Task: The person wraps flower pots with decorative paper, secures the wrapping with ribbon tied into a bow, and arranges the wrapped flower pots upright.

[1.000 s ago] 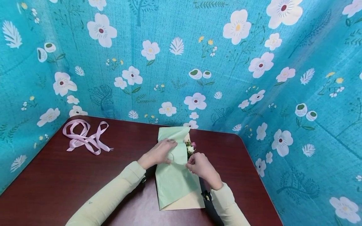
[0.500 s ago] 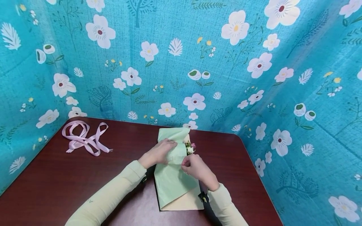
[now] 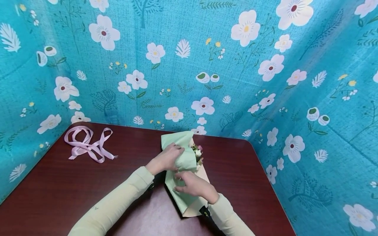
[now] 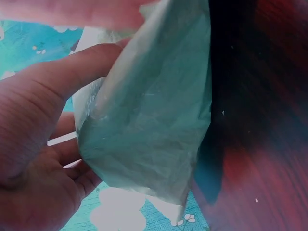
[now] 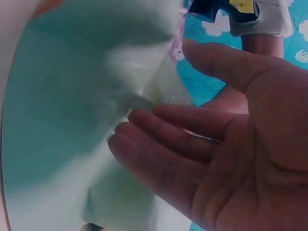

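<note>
A small bouquet of white and pink flowers (image 3: 198, 152) shows at the right edge of a pale green sheet of wrapping paper (image 3: 186, 159), which has a cream side. My left hand (image 3: 169, 157) grips the gathered paper from the left, thumb and fingers on either side of it; the left wrist view shows the folded paper (image 4: 149, 115) in that grasp. Over the lower part of the wrap lies my right hand (image 3: 196, 186), thumb spread apart from the fingers. In the right wrist view its fairly straight fingers (image 5: 163, 163) reach to the paper. Flower stems are hidden inside.
A loose pink ribbon (image 3: 85, 146) lies in loops at the back left of the dark red-brown table (image 3: 118, 193). Behind the table and along its right side hangs a blue floral cloth (image 3: 177, 82).
My right hand has let go of the paper's right edge and moved left and down, its fingers opening. The wrap's lower end has narrowed and swung right; more flowers show. My left hand stays.
</note>
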{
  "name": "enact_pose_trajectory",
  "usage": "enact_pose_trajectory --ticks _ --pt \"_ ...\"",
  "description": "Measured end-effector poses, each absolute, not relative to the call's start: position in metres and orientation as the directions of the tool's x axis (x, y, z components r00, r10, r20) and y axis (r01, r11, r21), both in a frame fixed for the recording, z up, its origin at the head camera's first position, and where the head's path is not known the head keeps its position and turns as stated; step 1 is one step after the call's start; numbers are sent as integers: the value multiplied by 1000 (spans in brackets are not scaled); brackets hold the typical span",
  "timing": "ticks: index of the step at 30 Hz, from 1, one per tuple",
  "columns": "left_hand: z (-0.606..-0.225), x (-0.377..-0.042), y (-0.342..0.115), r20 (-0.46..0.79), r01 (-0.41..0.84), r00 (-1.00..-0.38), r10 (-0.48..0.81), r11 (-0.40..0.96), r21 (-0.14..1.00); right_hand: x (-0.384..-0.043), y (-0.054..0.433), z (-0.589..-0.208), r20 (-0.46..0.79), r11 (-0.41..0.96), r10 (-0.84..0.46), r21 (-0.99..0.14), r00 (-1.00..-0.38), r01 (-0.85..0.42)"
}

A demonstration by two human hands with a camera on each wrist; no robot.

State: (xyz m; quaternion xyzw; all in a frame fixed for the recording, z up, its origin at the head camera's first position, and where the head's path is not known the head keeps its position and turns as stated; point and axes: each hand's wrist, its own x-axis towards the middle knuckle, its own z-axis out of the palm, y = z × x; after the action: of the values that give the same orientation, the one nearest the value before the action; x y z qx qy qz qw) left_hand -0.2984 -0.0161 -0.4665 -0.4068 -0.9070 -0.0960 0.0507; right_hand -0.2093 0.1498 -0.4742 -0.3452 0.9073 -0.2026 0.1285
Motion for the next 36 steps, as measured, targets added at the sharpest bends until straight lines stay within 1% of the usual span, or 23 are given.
enact_pose_trajectory --ticks 5,9,14,20,27,32,36 --pt "-460 -295 -16 166 752 -659 733 647 128 -209 149 -477 -85 714 -632 -450 -771 -536" --pt "-451 -290 -13 164 756 -654 738 640 137 -211 147 -480 -61 716 -603 -481 -795 -506" --pt "-443 -287 -13 116 718 -696 708 682 142 -212 145 -481 -46 726 -531 -540 -846 -426" --pt "-441 -286 -18 113 687 -725 680 702 188 -211 143 -481 -47 767 -444 -536 -895 -353" --pt "-447 -284 -24 175 686 -728 663 694 221 -213 144 -486 -52 820 -362 -493 -931 -291" --pt "-449 -281 -29 250 678 -735 630 678 285 -217 147 -489 -33 826 -361 -475 -932 -303" --pt "-451 -278 -34 306 681 -732 609 672 291 -223 151 -491 -35 826 -360 -476 -932 -301"
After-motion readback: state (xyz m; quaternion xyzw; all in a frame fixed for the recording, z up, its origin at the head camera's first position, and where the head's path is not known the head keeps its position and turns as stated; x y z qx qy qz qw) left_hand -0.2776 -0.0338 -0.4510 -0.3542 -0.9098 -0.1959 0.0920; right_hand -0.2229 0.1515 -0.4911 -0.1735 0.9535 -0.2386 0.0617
